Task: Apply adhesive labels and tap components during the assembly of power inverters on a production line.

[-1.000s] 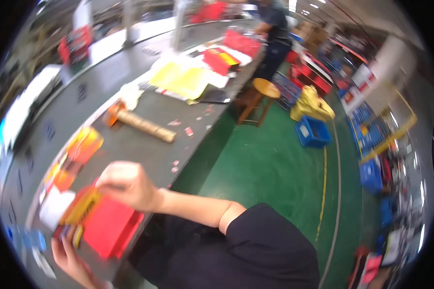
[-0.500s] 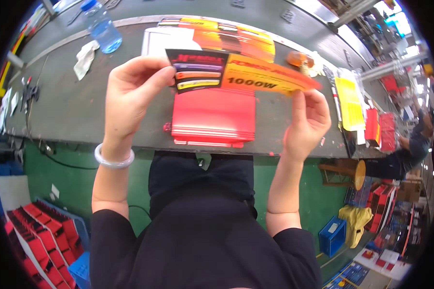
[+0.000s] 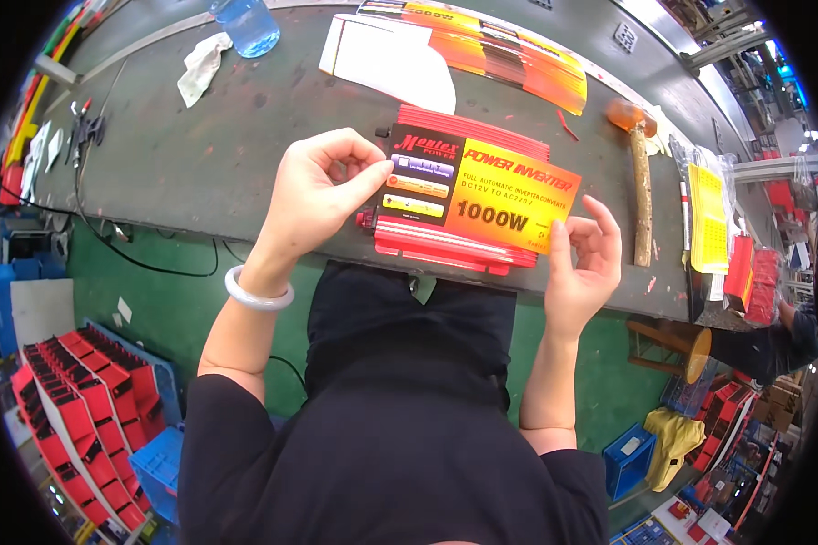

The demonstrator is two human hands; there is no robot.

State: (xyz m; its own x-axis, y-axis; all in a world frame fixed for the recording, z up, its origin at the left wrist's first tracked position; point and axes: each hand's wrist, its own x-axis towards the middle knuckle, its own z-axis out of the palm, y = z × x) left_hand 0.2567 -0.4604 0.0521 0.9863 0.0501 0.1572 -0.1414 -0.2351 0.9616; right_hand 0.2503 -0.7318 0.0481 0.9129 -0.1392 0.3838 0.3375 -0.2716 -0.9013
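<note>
A black, yellow and orange label (image 3: pixel 509 195) is stretched flat between my hands, over the top of a red finned metal case (image 3: pixel 473 129). My left hand (image 3: pixel 323 186) pinches the label's left edge between thumb and fingertips. At its lower right corner, the thumb and fingers of my right hand (image 3: pixel 583 272) hold the other end. The label covers most of the case's top face, leaving the red fins visible above and below. Whether it touches the metal all over, I cannot tell. The case lies near the bench's front edge.
White sheets (image 3: pixel 391 59) and a row of similar labels (image 3: pixel 509 59) lie behind the case. A wooden-handled hammer (image 3: pixel 642 195) and a yellow sheet (image 3: pixel 707 218) are at right. A bottle (image 3: pixel 248 27), cloth (image 3: pixel 202 68) and hand tools (image 3: pixel 86 127) lie left. Red cases (image 3: pixel 91 409) stand on the floor.
The label has come down from above the case's far side onto its top face, now flat and aligned with it. My view has shifted, so the bench appears moved.
</note>
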